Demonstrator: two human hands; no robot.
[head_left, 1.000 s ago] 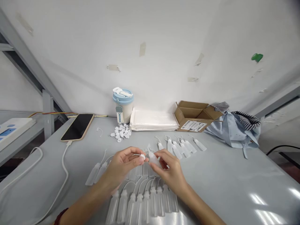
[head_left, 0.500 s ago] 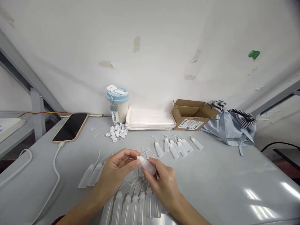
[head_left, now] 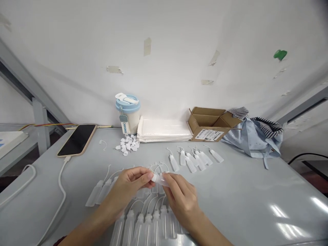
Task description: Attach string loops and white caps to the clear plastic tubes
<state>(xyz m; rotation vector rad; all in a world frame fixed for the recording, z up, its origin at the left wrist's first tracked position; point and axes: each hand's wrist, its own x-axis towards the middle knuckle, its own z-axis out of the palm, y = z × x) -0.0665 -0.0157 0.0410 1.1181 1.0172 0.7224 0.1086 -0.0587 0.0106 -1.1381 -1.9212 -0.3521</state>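
Between my hands a small translucent plastic squeeze bottle (head_left: 162,180) lies almost level above the table. My left hand (head_left: 128,187) is closed, pinching the white cap (head_left: 154,177) at the bottle's left end. The fingers and thumb of my right hand (head_left: 183,196) grip the bottle's body and hide its right end. Under and in front of the hands stand rows of clear bottles (head_left: 139,223) with thin bent tubes at their tops; the forearms cover some. More such bottles (head_left: 94,194) lie beside my left wrist. Beyond my right hand lies a loose group of small bottles (head_left: 196,160).
A pile of small white caps (head_left: 128,144) lies before a blue-lidded cup (head_left: 129,118). White flat packs (head_left: 165,130), an open cardboard box (head_left: 208,124) and a blue cloth bag (head_left: 252,136) line the wall. A phone (head_left: 78,140) with a white cable (head_left: 61,184) lies left.
The bottle has turned from tilted to nearly level. My right hand has rolled over, its back now upward and its fingers over the bottle. My left hand stays at the cap.
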